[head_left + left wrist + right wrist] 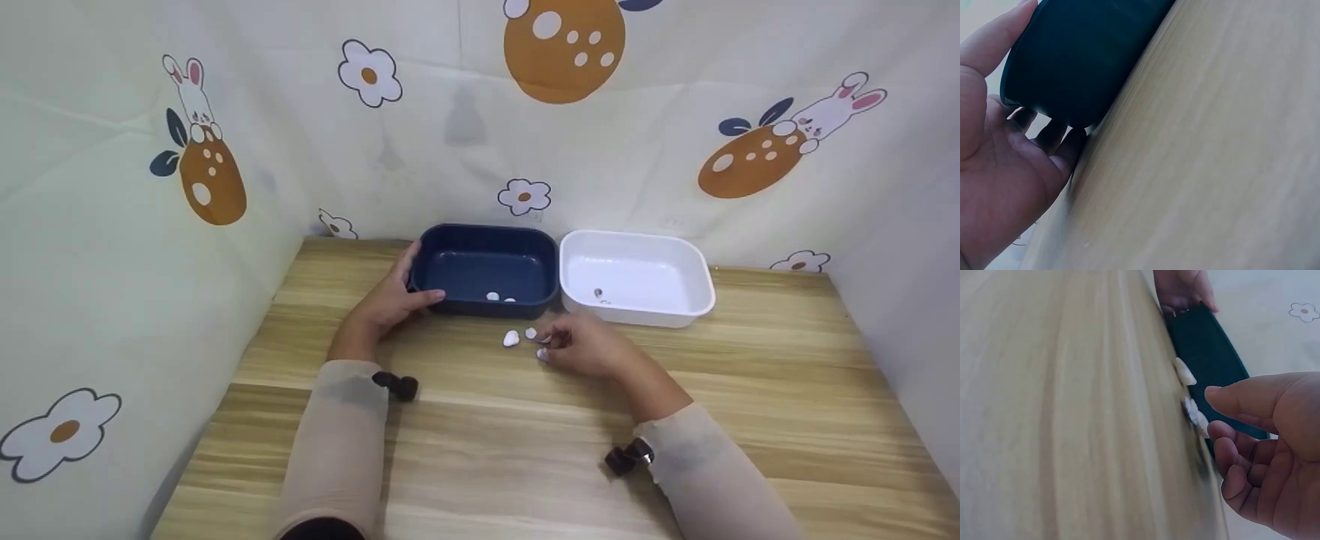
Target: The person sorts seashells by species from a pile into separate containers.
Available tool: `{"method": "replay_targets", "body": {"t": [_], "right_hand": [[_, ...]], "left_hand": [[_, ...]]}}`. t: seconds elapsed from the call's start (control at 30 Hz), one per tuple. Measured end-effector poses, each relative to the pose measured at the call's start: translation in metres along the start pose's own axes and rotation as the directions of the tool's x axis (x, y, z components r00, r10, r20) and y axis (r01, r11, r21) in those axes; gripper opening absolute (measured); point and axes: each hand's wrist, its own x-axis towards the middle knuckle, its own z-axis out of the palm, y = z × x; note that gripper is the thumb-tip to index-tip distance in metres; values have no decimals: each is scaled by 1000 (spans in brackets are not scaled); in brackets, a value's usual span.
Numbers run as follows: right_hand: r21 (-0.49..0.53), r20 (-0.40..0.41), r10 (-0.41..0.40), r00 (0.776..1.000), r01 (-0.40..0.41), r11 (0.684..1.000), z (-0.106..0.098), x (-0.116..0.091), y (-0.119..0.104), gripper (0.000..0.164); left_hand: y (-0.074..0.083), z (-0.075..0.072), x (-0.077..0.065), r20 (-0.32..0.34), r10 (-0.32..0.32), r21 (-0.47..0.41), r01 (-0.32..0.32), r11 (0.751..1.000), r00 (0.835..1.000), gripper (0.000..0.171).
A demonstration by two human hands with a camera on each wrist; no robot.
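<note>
The left arm reaches forward and the left hand [394,296] is at the left end of the dark bin [487,310], thumb lying over the near rim and fingers bent round the left side, so it grips that corner. The right arm comes in at a slant from the lower right, and the right hand [585,346] hangs low over the table [502,465] in front of the gap between the bins. Its fingers are curled inward, but the right wrist view shows the thumb tip well apart from the index tip, with nothing pinched between them. Just past those tips, white pieces [511,338] lie on the table near the front wall of the dark bin; one stands a little apart and others are bunched close to the fingers. Two more white lumps [493,296] are inside the dark bin, by its near wall. The white bin [675,318] stands just beside it on the right, a small dark bit [598,292] on its floor. Both bins stand at the back of the wood-grained table, against a pale cloth [450,150] printed with rabbits, orange fruit and flowers. Beige sleeves [337,442] cover both forearms, a black clip [397,385] at each wrist.
</note>
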Motion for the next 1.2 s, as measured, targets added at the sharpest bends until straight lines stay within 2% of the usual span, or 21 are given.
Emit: {"method": "replay_targets", "body": {"t": [0.37,0.77,1.03,1.2], "right_hand": [[-38,15,27,1000,-27,999,6,1,8,18],[-64,13,-10,1000,11,998,7,-2,7,14],[-42,18,8,1000,-7,999,-5,-4,0,15],[-39,-39,56,998,-57,998,-18,-7,-7,17]], "left_hand": [[0,0,1,0,-2,14,2,1000,1000,114],[-1,0,1,1,15,-4,-15,1000,1000,115],[-1,0,2,7,19,-30,-19,999,1000,113],[-1,0,2,9,12,-28,-11,1000,1000,115]]}}
